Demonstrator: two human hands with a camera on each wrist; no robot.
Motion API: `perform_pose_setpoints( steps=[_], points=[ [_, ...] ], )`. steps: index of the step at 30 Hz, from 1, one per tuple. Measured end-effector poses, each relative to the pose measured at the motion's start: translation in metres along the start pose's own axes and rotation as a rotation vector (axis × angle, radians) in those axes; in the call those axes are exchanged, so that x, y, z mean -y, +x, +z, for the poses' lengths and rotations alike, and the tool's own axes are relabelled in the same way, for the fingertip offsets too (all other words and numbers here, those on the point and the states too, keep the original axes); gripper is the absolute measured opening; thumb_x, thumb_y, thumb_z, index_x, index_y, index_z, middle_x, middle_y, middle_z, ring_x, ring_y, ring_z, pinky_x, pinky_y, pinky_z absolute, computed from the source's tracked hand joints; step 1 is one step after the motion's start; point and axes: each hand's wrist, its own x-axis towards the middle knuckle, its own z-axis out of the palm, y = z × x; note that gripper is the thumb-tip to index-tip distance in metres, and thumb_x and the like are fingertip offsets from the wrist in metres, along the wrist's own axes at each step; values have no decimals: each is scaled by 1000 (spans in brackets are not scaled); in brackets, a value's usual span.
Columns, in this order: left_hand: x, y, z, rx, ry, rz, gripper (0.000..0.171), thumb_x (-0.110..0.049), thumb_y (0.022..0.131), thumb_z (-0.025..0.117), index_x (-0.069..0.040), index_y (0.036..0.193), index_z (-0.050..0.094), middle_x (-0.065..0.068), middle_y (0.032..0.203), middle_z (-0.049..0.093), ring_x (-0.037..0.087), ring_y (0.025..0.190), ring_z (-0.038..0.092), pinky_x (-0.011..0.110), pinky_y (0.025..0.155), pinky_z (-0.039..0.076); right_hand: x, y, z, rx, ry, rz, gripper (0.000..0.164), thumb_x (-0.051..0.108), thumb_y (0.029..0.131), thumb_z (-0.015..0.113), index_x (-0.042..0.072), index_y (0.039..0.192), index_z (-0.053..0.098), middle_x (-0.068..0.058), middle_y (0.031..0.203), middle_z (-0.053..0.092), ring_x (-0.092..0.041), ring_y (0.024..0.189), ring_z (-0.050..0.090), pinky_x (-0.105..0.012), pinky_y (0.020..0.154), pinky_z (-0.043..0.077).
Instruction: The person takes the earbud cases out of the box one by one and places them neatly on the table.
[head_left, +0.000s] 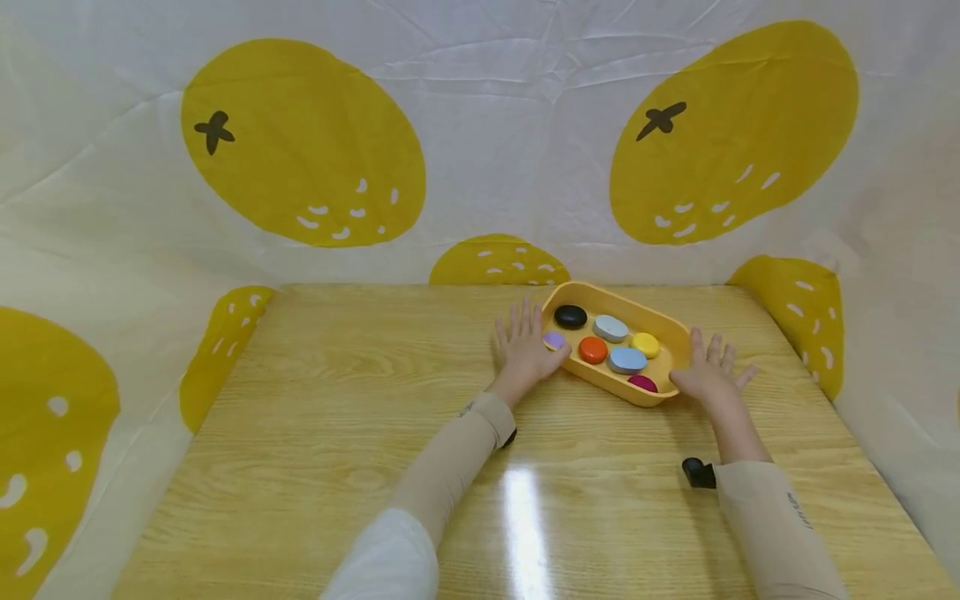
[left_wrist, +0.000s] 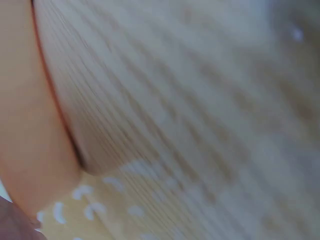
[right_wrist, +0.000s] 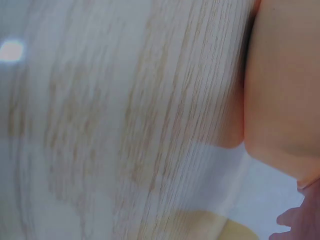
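An orange-yellow oblong tray (head_left: 588, 379) sits slantwise at the table's far side, right of centre. Inside lie several smooth pebble-like pieces, among them a black one (head_left: 571, 317), a red-orange one (head_left: 592, 350) and a yellow one (head_left: 645, 345). At the tray's left end is my left hand (head_left: 527, 354), fingers spread and straight, its thumb at the rim beside a purple piece (head_left: 554, 340). My right hand (head_left: 712, 373) touches the right end with its thumb, the other fingers fanned outward. Both wrist views show the tray's outer wall (left_wrist: 35, 115) close up, with little of either hand.
The wood-grain table (head_left: 337, 433) runs up to a pale cloth backdrop (head_left: 510, 150) printed with large yellow fruit shapes. Cloth also hangs along both sides. A small black device (head_left: 699, 473) sticks out from the right cuff.
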Motion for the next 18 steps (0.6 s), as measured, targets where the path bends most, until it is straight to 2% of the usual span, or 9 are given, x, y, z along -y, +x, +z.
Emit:
perform_pose_setpoints(
  steps=[6,10,15,18],
  points=[
    [-1,-25,-5,30,42,-47,91,-68,82,36,-12,148,7,5,152,-12,24,138,-15,51,108,-5,-1,0,1,18,-40,-35,88,25,82,45,10,143,-17,-34,137,-26,-50,122,-30,-69,83,-25],
    [-4,-37,-5,47,54,-63,92,-68,82,34,-11,148,4,7,152,-12,24,138,-15,52,108,-4,-2,-3,0,31,-53,-51,89,26,82,46,12,144,-16,-34,138,-26,-50,121,-32,-69,83,-25],
    [-4,-41,-4,46,43,-74,92,-68,83,34,-11,148,5,8,152,-11,24,138,-15,51,107,-6,-2,-4,-1,34,-59,-65,89,27,83,48,14,144,-15,-34,138,-26,-51,122,-30,-69,83,-25],
    [-1,-39,-3,30,53,-50,91,-68,82,35,-11,148,9,8,153,-9,25,138,-12,52,108,-3,-3,-4,0,28,-69,-72,88,28,85,48,13,144,-15,-34,138,-26,-50,122,-30,-69,83,-25]
  ],
)
